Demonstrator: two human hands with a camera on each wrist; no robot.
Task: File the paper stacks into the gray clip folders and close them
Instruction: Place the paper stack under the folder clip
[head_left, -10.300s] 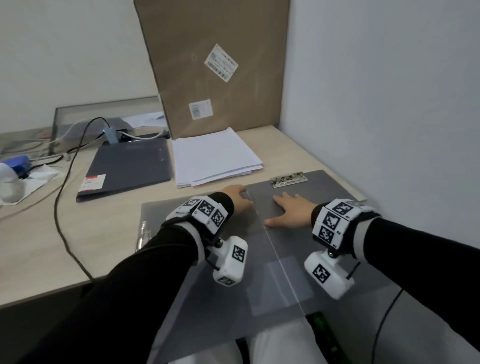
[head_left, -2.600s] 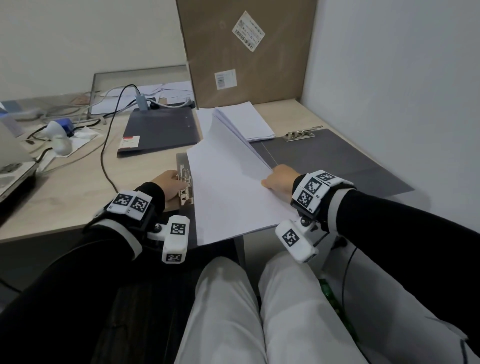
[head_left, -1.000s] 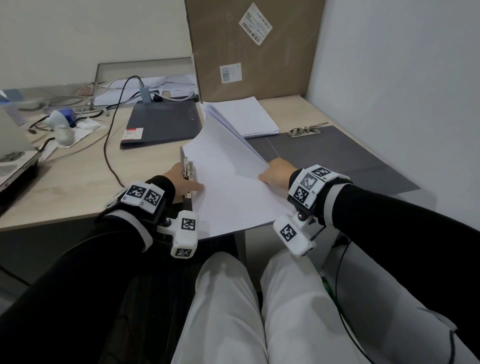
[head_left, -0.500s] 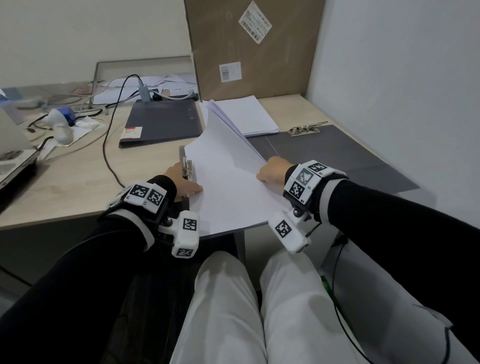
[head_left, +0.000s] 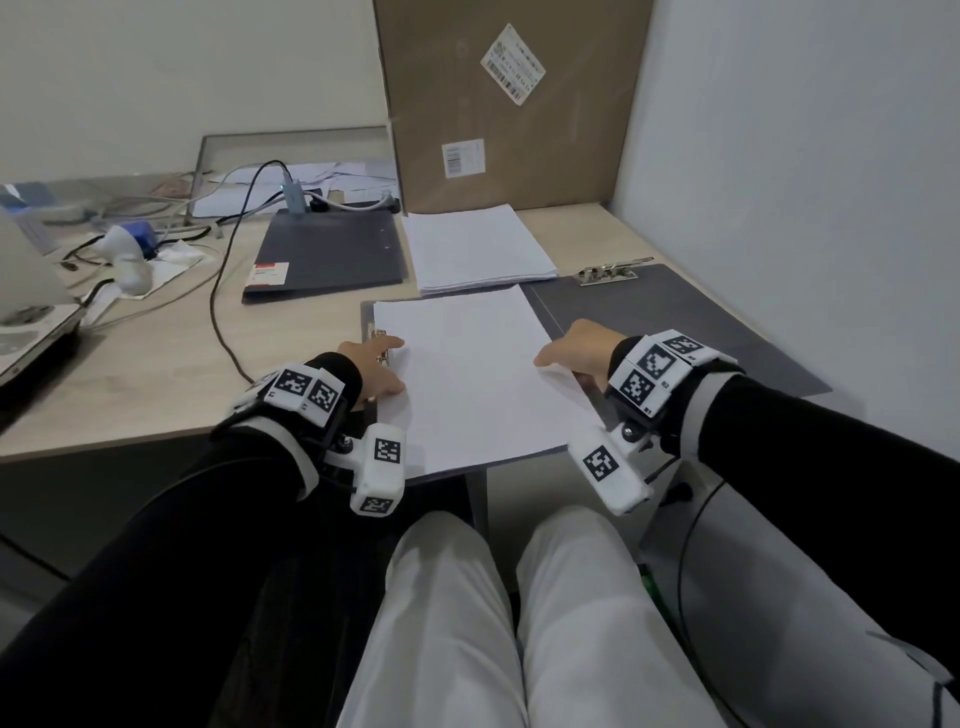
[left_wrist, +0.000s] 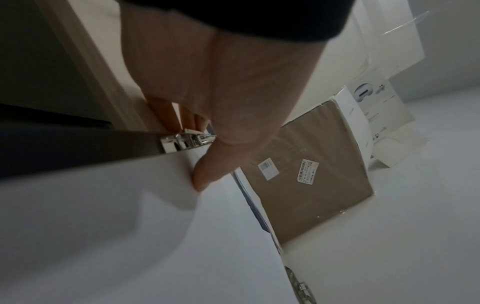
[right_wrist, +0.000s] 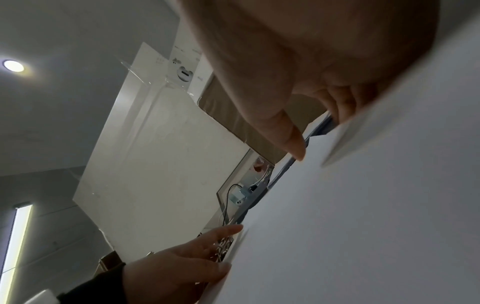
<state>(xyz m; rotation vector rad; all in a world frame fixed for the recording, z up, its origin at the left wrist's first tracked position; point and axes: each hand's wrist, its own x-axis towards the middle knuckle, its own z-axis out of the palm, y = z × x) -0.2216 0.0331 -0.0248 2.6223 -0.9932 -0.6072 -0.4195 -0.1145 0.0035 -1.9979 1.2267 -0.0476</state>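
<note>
Soft, dim indoor light lay evenly over the head view, whose edges bowed, while both wrist views were darker and motion-blurred, with a round ceiling lamp (right_wrist: 13, 65) glaring at upper left.

We see a wooden desk (head_left: 156, 374) bearing an open folder (head_left: 675, 317), a closed folder (head_left: 332, 254), a paper stack (head_left: 472, 249), cables (head_left: 223, 312) and a cardboard box (head_left: 509, 104).

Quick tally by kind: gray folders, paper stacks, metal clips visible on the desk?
Gray clip folders: 2, closed, open
White paper stacks: 2, rear, front in the open folder
Silver metal clips: 2, left, right
Total: 6
</note>
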